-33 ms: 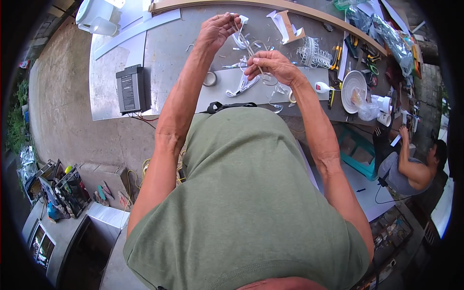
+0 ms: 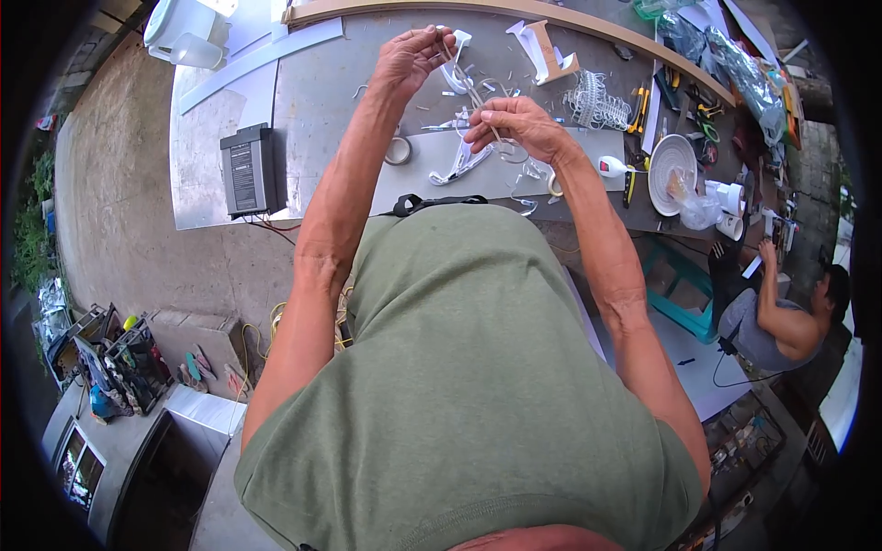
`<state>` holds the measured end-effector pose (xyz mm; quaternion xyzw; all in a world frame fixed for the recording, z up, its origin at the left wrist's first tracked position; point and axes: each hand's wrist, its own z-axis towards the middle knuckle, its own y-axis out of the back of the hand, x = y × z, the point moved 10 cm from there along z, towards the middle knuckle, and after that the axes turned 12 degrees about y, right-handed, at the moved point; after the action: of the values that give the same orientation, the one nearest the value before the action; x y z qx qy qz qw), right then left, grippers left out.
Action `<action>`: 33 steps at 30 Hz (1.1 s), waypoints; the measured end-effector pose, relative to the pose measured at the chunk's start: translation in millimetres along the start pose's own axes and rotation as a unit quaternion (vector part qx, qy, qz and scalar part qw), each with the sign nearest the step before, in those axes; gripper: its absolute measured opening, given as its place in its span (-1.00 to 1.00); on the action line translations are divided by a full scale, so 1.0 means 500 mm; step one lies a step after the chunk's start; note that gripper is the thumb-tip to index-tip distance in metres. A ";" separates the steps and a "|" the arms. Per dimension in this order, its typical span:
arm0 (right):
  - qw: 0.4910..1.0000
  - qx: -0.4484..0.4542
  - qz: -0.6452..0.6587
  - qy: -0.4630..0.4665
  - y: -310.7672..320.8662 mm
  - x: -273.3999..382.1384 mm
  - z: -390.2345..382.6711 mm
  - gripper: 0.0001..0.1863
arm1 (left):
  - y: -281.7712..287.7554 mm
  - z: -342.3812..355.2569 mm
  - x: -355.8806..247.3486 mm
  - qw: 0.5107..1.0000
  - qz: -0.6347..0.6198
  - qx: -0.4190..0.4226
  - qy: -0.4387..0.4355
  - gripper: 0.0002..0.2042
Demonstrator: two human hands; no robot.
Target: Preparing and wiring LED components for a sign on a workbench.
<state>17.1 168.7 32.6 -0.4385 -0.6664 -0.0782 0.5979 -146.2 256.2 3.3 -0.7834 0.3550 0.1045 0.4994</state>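
Over the grey worktable (image 2: 317, 119), a bundle of thin, pale bent strands (image 2: 470, 90), like wire or cord, stretches between my hands. My left hand (image 2: 412, 62) pinches its upper end between thumb and fingertips. Lower and to the right, my right hand (image 2: 519, 127) is closed round the other end, where loops dangle below the fingers. Exactly what the strands are made of I cannot tell. Beneath the hands lie a white curved piece (image 2: 457, 64), another white frame-like piece (image 2: 464, 161) and small scraps. A roll of tape (image 2: 398, 151) rests beside my left forearm.
A black box with cables (image 2: 248, 172) stands at the table's left edge. To the right are coiled white wire (image 2: 595, 99), yellow-handled pliers (image 2: 640, 110), a white bottle (image 2: 613, 166) and a round woven tray (image 2: 663, 188). Another person (image 2: 776, 317) sits at far right near a green stool (image 2: 680, 292).
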 end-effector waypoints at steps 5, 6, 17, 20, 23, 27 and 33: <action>0.999 -0.025 -0.048 -0.006 0.015 -0.011 0.003 -0.70 | 0.020 -0.009 -0.010 1.000 -0.012 -0.003 -0.016 -0.77; 0.999 -0.023 -0.047 -0.006 0.012 -0.014 0.003 -0.70 | 0.022 -0.010 -0.011 1.000 -0.009 -0.002 -0.016 -0.78; 0.996 -0.071 -0.039 0.037 -0.004 -0.026 -0.004 -0.77 | 0.001 -0.040 0.029 0.999 -0.020 0.045 0.004 -0.81; 0.996 -0.074 -0.028 0.028 -0.008 -0.033 -0.008 -0.78 | -0.003 -0.040 0.037 0.999 -0.020 0.044 0.004 -0.76; 0.997 -0.068 -0.009 0.045 -0.012 -0.032 -0.008 -0.78 | -0.008 -0.040 0.063 0.997 -0.038 0.060 0.022 -0.71; 0.997 -0.063 -0.009 0.045 -0.022 -0.041 -0.012 -0.79 | -0.012 -0.045 0.106 0.986 -0.085 0.118 0.085 -0.61; 0.995 -0.086 0.006 0.052 -0.016 -0.064 -0.022 -0.79 | -0.048 -0.079 0.104 0.994 -0.035 0.015 0.107 -0.78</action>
<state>16.4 141.3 11.4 -0.4872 -0.6231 -0.1539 0.5922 -100.1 204.5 12.2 -0.7946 0.3804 -0.0030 0.4733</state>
